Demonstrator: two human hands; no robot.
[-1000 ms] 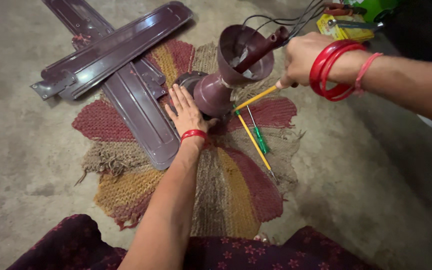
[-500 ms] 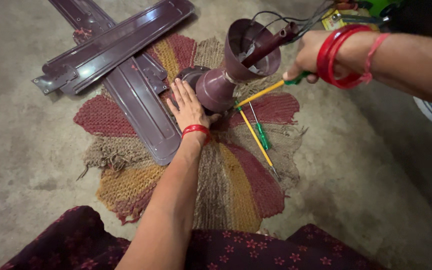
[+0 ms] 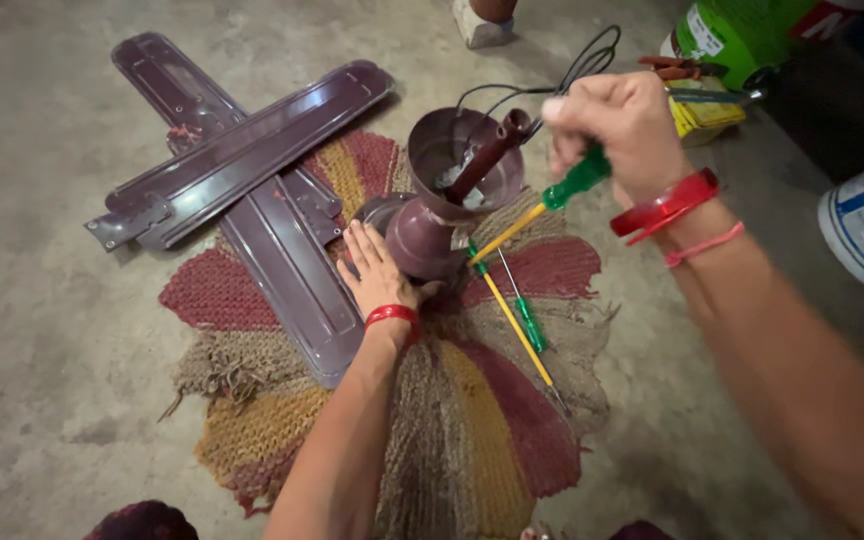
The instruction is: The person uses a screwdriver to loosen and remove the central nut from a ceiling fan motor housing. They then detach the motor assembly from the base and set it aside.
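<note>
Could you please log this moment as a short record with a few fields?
Left hand: left hand flat against the maroon metal fan motor housing.
Right hand: right hand in a shut grip on the green-handled yellow-shaft screwdriver, tip toward the housing.
Floor: two more screwdrivers on the round woven red and yellow mat; maroon fan blades crossed at left.

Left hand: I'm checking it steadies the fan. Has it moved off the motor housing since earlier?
No. The left hand stays flat against the maroon motor housing.
</note>
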